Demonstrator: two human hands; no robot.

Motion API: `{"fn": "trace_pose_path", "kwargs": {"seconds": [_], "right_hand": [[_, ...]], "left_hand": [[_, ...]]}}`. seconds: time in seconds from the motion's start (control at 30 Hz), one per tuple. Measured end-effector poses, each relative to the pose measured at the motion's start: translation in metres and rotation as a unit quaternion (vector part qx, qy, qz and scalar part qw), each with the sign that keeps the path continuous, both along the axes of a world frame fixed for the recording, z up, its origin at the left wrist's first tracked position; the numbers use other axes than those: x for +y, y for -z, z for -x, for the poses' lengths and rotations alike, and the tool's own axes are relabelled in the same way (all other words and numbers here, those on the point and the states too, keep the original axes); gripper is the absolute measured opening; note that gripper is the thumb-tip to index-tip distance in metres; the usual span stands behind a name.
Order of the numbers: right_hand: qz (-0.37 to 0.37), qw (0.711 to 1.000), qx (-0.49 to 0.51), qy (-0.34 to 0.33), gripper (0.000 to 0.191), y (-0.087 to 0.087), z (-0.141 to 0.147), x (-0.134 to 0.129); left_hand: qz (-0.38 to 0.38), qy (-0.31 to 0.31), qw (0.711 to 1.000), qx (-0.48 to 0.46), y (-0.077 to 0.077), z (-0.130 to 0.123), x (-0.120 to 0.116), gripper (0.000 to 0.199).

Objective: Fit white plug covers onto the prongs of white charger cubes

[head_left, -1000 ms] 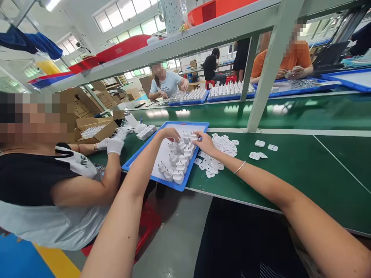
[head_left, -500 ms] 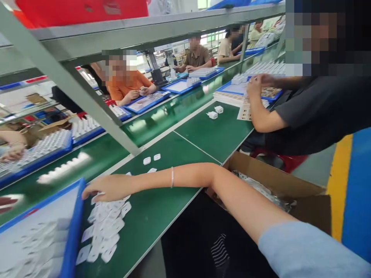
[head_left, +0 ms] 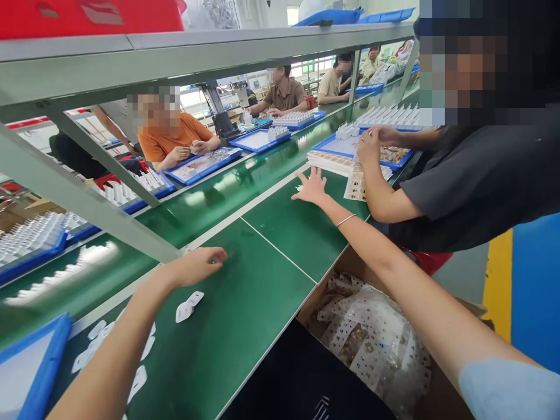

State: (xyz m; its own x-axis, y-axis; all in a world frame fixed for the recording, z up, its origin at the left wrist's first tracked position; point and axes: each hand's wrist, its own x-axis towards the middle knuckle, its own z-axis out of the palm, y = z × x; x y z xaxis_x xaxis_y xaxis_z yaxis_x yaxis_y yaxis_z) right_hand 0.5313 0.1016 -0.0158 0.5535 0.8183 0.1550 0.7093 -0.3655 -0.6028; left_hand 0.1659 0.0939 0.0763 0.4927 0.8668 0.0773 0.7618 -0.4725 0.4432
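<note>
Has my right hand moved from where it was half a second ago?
Yes. The right hand has left the loose white pieces by the blue tray and reached out past the white line on the green table, fingers spread.

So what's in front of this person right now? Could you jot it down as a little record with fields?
surface: green bench top
left hand: resting on the bench, fingers curled, holds nothing that shows
right hand: stretched far forward, fingers spread over a small white part, barely visible
nearby parts: flat white pieces beside the left forearm
tray: blue tray at lower left
box: cardboard box of bagged sheets below the bench edge
neighbour: person in dark shirt on the right
</note>
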Motion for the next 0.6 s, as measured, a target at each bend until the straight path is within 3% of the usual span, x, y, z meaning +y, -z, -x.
{"fn": "trace_pose_path", "kwargs": {"seconds": [0.1, 0.17, 0.37, 0.5, 0.6], "right_hand": [[0.107, 0.994, 0.032, 0.011, 0.106, 0.011, -0.041, 0.0], [0.12, 0.991, 0.054, 0.004, 0.105, 0.018, -0.051, 0.004], [0.068, 0.996, 0.045, 0.046, 0.073, 0.028, -0.04, 0.018], [0.027, 0.995, 0.03, 0.087, 0.075, 0.03, -0.035, 0.019], [0.013, 0.995, 0.02, 0.097, 0.07, 0.031, -0.038, 0.014]], "left_hand": [[0.045, 0.061, 0.997, 0.022, 0.01, -0.018, 0.011, 0.037], [0.065, 0.094, 0.993, 0.034, 0.015, -0.027, 0.016, 0.037], [0.096, 0.186, 0.976, 0.066, 0.029, -0.056, 0.016, 0.025], [0.111, 0.254, 0.955, 0.106, 0.037, -0.069, 0.003, 0.029], [0.098, 0.255, 0.958, 0.092, 0.043, -0.069, -0.008, 0.031]]}}
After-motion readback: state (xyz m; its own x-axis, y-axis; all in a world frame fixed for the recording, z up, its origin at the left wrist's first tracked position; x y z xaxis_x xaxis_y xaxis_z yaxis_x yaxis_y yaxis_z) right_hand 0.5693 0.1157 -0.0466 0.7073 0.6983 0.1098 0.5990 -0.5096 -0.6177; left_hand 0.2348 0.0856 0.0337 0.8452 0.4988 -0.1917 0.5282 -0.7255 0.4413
